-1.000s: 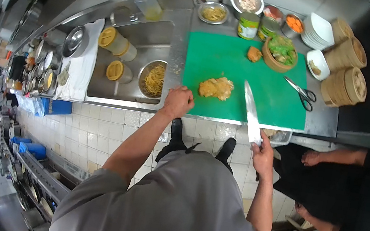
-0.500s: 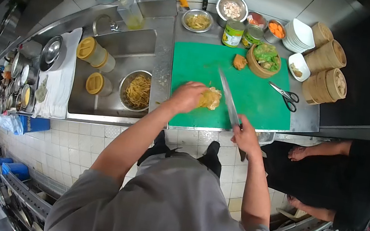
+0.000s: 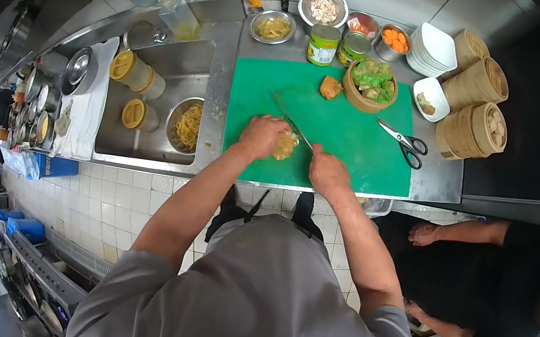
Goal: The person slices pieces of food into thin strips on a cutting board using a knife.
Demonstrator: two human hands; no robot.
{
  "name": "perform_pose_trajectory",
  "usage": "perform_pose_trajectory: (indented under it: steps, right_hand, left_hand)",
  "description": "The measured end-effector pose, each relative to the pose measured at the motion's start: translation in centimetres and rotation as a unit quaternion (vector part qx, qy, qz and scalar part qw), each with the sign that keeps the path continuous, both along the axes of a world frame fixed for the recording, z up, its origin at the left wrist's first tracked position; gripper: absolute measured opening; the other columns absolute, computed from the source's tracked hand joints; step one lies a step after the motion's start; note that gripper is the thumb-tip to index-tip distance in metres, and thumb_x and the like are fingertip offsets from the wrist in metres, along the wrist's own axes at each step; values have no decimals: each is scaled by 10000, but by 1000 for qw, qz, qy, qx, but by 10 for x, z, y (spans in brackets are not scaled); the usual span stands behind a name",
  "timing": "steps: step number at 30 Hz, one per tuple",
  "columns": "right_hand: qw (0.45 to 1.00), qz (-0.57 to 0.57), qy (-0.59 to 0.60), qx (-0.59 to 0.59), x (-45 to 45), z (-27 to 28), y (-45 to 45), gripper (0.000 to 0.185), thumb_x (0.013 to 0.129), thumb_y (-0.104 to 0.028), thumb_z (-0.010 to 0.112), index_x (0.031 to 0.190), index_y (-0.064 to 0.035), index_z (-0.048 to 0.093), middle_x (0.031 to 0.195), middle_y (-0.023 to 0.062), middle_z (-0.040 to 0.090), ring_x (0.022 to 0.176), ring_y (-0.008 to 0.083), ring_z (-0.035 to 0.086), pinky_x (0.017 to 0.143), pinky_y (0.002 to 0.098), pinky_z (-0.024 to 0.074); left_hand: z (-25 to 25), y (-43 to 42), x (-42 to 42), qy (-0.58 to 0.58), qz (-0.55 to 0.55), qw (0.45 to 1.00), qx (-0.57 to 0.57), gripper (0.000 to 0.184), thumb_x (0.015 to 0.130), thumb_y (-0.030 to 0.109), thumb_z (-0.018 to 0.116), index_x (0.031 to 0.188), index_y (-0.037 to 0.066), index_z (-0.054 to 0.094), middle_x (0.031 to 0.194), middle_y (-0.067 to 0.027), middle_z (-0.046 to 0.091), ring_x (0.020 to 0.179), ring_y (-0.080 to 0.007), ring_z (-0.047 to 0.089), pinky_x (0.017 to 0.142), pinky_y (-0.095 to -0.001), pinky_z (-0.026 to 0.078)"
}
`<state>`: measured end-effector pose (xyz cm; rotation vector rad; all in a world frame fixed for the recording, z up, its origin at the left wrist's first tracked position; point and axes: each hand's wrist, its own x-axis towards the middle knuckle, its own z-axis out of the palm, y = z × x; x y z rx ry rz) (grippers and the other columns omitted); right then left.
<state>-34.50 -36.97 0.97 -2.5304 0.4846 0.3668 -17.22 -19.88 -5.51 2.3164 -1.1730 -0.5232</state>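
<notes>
On the green cutting board [image 3: 373,150] lies a pale yellow, layered piece of food [image 3: 286,146] whose exact kind I cannot make out. Pressing it from the left is my left hand [image 3: 264,136], fingers curled over its edge. My right hand [image 3: 328,173] grips the handle of a long kitchen knife [image 3: 298,127]. Its blade angles away to the upper left, just beside the left fingertips and the food. Farther back on the board are a brown lump of food [image 3: 330,88] and a bamboo steamer [image 3: 359,102] of leafy greens [image 3: 373,79]. Black-handled scissors [image 3: 404,141] rest at the right edge.
Left of the board is a sink [image 3: 181,61] with yellow-lidded containers [image 3: 140,116] and a bowl of yellow strips [image 3: 187,127]. Bowls, green-labelled cans [image 3: 323,45], white dishes [image 3: 435,50] and stacked steamers [image 3: 461,133] line the back and right. Another person [image 3: 460,272] stands close at right.
The knife has swung down and left to the yellow food, its blade now turned edge-on. My right hand has moved left. The whole view has shifted slightly.
</notes>
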Motion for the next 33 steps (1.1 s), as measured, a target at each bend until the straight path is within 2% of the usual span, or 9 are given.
perform_pose_trajectory:
  steps: [2,4,7,11,19,22,24,28,33]
  right_hand:
    - [1000,9,4,-3,2,7,-3,285,985,-80,483,1240,2,580,1017,312,758,986,507,743,877,614,574]
    - [1000,18,11,-7,2,10,-2,290,979,-70,476,1237,11,580,1020,313,760,997,502,746,883,608,578]
    - [999,26,20,-16,3,9,2,301,977,-73,484,1252,5,578,1012,311,762,1005,496,750,896,600,582]
    - [997,37,54,-49,5,26,15,287,988,-51,481,1255,-6,574,1074,298,767,1042,474,753,916,573,591]
    - [987,50,135,-76,10,30,24,276,1012,-45,475,1275,-1,547,1171,295,759,1122,447,745,959,537,591]
    - [985,53,130,-99,12,3,30,265,1015,-47,464,1262,1,546,1183,304,753,1124,451,741,956,542,590]
    - [992,10,112,-57,24,-18,31,250,1022,-54,453,1247,9,542,1178,305,751,1130,468,732,949,547,587]
    - [995,18,91,-35,47,-3,28,247,1029,-59,444,1249,4,538,1172,308,749,1130,486,723,942,561,582]
    - [985,55,149,-62,26,27,25,252,1037,-77,436,1257,-5,533,1152,326,745,1112,491,726,942,589,569]
  left_hand:
    - [9,-1,-4,14,19,1000,4,255,960,121,643,1194,110,743,1284,-117,702,1296,-357,602,1068,-539,490]
    - [19,4,-14,-66,35,997,8,274,946,108,646,1205,120,736,1300,-107,679,1276,-363,608,1059,-543,493]
    - [30,6,-20,-87,42,995,20,302,927,98,660,1219,130,730,1310,-105,646,1278,-365,600,1054,-525,505]
    - [20,7,-22,-34,56,997,33,359,927,57,650,1275,125,709,1256,-115,621,1238,-365,597,1059,-488,514]
    - [13,6,-14,-60,16,997,39,443,882,49,702,1309,167,696,1284,-95,617,1242,-355,599,1056,-454,540]
    - [19,12,-15,-59,11,998,26,442,875,39,704,1301,154,695,1268,-102,624,1237,-356,601,1052,-455,540]
    - [15,12,-12,-52,7,998,26,419,879,39,696,1286,141,698,1261,-111,628,1241,-362,598,1048,-461,540]
    - [14,12,-12,-30,33,999,-19,361,880,32,674,1233,95,711,1226,-140,644,1244,-388,598,1057,-482,529]
    - [1,18,-10,-41,21,999,-29,327,882,17,652,1197,77,717,1204,-144,663,1228,-383,615,1086,-490,507]
